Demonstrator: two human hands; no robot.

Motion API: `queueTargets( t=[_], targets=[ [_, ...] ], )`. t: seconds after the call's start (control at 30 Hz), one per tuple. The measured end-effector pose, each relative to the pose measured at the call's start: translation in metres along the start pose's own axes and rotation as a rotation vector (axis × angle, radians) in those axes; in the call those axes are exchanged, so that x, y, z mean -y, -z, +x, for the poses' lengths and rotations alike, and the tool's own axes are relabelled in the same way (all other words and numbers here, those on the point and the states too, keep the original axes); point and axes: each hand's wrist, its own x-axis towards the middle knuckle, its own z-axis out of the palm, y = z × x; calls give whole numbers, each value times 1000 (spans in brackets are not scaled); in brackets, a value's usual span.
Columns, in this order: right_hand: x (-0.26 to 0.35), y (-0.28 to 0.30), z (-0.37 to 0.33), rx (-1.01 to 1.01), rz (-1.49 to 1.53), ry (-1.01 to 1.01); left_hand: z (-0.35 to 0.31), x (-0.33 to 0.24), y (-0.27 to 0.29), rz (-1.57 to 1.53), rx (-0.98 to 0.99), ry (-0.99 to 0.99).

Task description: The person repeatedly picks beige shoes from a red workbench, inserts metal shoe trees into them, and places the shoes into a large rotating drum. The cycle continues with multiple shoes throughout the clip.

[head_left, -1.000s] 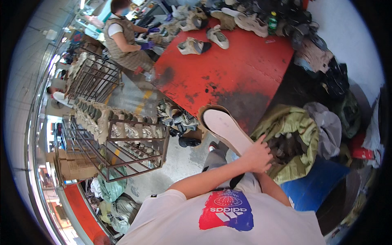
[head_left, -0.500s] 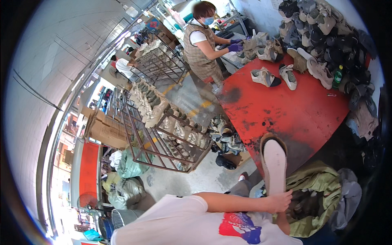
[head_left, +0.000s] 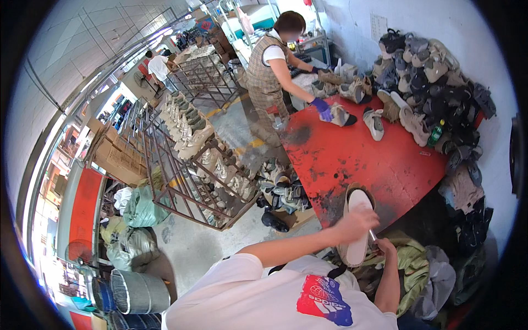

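At the near edge of the red worktop (head_left: 363, 159), the person holds a shoe (head_left: 357, 225) sole-up, pale sole facing the camera, toe end resting on the worktop and heel hanging over the edge above an olive-green bag (head_left: 410, 269). Left hand (head_left: 358, 219) lies closed over the middle of the sole, fingers curled around its side. Right hand (head_left: 383, 246) sits at the heel end, just beside the shoe; a thin pale tool or strip shows between it and the sole, but whether the fingers pinch it cannot be told.

Risks, as judged: the shoe is only half carried by the worktop. If the left hand loosens, it could tip off the edge into the bag or onto the floor. The grip covers part of the sole, so any work along the sole could catch the fingers. The worktop carries dark smears near the shoe, which could mark the pale sole if it is laid flat.

Against the earlier frames: the view has swung, so the co-worker in purple gloves (head_left: 323, 107) and the heap of shoes (head_left: 434, 71) against the wall now sit higher and to the right. The wire rack of shoes (head_left: 198, 143) shows at left centre. The shoe stayed sole-up in the left hand throughout; the right hand has come up to the heel.
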Motion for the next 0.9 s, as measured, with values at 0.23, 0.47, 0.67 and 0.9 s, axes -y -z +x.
queueTargets(
  t=[0.23,0.47,0.67,0.9],
  targets=[
    [193,-13,-165,-484,-377,1131,-12,75,48,461,349,194],
    [219,-2,-147,-626,-1037,1475,-16,82,19,725,195,123],
    [190,3,-132,-657,-872,1403,-13,91,-11,493,241,298],
    [72,-23,-169,-438,-126,770,-51,31,-71,-20,238,592]
  ],
)
